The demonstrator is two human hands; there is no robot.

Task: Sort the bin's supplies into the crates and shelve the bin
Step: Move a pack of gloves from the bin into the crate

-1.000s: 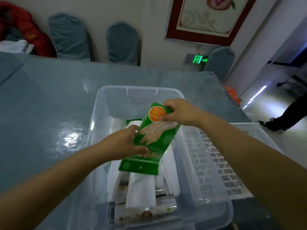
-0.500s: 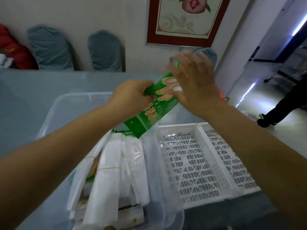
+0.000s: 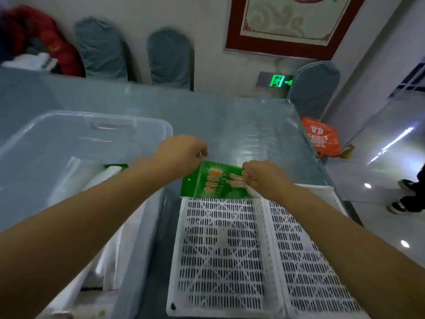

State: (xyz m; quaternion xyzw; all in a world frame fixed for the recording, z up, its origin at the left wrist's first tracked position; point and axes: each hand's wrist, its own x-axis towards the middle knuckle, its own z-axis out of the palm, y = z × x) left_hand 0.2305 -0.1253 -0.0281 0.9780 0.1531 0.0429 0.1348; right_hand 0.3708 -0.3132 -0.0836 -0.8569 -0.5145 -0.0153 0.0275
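Note:
A green packet of gloves [image 3: 212, 180] hangs over the far end of the left white perforated crate [image 3: 220, 254]. My left hand [image 3: 181, 155] pinches its upper left corner and my right hand [image 3: 264, 178] grips its right edge. A second white crate [image 3: 308, 261] lies beside the first on the right. The clear plastic bin [image 3: 76, 143] stands at the left, with white rolled bags [image 3: 108, 176] and another green item inside, partly hidden by my left arm.
Everything rests on a glass-topped grey table [image 3: 241, 125]. Covered chairs [image 3: 170, 58] line the wall behind it. An orange bag [image 3: 322, 137] sits past the table's right edge. A person's legs [image 3: 411, 194] stand on the shiny floor at far right.
Both hands carried the green packet out of the bin, up and to the right, then lowered it to the far end of the left crate. My view turned right.

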